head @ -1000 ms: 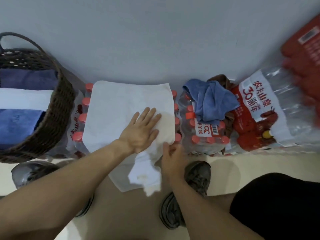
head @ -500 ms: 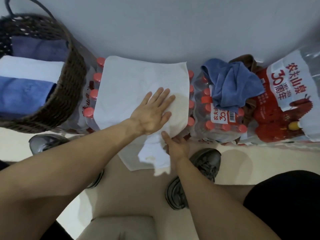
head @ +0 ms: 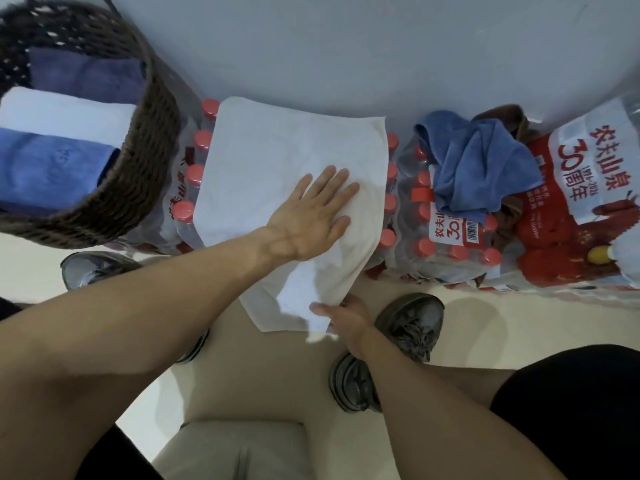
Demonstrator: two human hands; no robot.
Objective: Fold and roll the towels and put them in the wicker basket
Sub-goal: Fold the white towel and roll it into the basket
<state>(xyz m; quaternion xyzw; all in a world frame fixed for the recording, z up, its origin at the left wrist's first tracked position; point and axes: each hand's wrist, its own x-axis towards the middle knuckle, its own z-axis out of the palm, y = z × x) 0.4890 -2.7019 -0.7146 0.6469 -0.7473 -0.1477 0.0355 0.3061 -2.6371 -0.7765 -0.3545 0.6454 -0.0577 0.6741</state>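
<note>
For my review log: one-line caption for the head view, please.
Left hand flat on white towel spread over bottled-water pack; right hand pinches its hanging edge.

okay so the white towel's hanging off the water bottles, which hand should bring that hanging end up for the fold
The right hand, probably. It already pinches the hanging end of the white towel, while the left hand lies flat on top, pinning it to the water bottles.

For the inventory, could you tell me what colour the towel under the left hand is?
White towel, clearest in the head view.
</note>
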